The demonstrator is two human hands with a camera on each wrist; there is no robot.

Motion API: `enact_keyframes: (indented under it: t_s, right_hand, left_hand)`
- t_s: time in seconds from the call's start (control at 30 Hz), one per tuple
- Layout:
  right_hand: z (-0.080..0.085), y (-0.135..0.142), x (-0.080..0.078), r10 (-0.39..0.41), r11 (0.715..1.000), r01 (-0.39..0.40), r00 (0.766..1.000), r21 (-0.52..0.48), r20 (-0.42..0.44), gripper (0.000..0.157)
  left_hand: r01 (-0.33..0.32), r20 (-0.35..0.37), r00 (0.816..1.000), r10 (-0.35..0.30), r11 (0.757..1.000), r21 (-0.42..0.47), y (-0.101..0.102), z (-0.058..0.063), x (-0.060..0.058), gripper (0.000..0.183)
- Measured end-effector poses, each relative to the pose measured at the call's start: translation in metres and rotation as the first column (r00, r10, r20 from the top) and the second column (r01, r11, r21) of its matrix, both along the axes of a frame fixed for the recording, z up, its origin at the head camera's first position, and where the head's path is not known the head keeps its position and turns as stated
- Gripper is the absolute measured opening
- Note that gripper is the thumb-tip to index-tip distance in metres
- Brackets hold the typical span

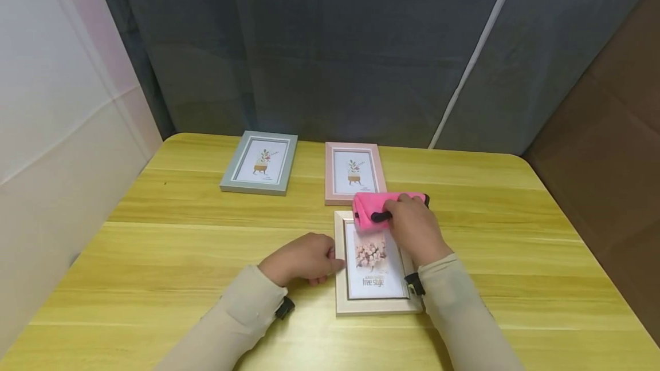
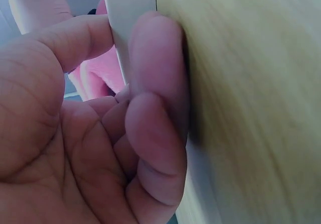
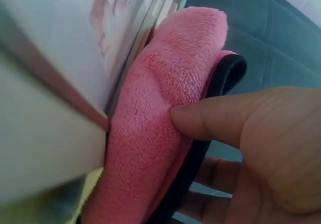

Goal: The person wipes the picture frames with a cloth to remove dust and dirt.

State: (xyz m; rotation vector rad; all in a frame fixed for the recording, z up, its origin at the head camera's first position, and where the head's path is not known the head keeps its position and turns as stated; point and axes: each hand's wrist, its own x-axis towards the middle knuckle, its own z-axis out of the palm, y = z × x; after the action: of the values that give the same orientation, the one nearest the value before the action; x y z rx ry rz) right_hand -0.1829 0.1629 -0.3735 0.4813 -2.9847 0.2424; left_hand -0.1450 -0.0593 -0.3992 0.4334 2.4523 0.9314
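A cream picture frame (image 1: 378, 306) with a blossom print and "free style" lettering lies face up on the table. At its left edge my left hand (image 1: 306, 257) holds it, the thumb (image 2: 85, 40) on the rim and the curled fingers (image 2: 158, 58) low against the side. My right hand (image 1: 416, 231) grips a folded pink cloth (image 1: 367, 206) with black edging. That cloth (image 3: 145, 113) rests on the far end of the cream frame, covering its upper right part. In the right wrist view the thumb (image 3: 210, 118) presses into the plush fabric; some fingers are hidden behind it.
A pink picture frame (image 1: 330, 179) lies just beyond the cream one, its near right corner under or behind the cloth. Farther left lies a grey-green picture frame (image 1: 232, 172). Dark fabric (image 1: 330, 50) hangs behind the wooden table (image 1: 170, 245).
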Motion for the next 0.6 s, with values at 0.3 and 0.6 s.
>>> enact_keyframes:
  t_s: [0.3,0.6]
  right_hand:
    - [-0.006,-0.023,0.005,0.150,0.981,-0.146,0.989,-0.131,0.016,0.012]
    - [-0.009,-0.034,0.012,0.220,0.950,-0.204,0.975,-0.234,0.042,0.016]
  left_hand:
    - [-0.005,0.010,1.000,0.005,1.000,0.000,-0.001,0.000,0.000,0.029]
    - [0.004,0.014,1.000,-0.005,0.999,0.037,0.000,0.001,-0.001,0.024]
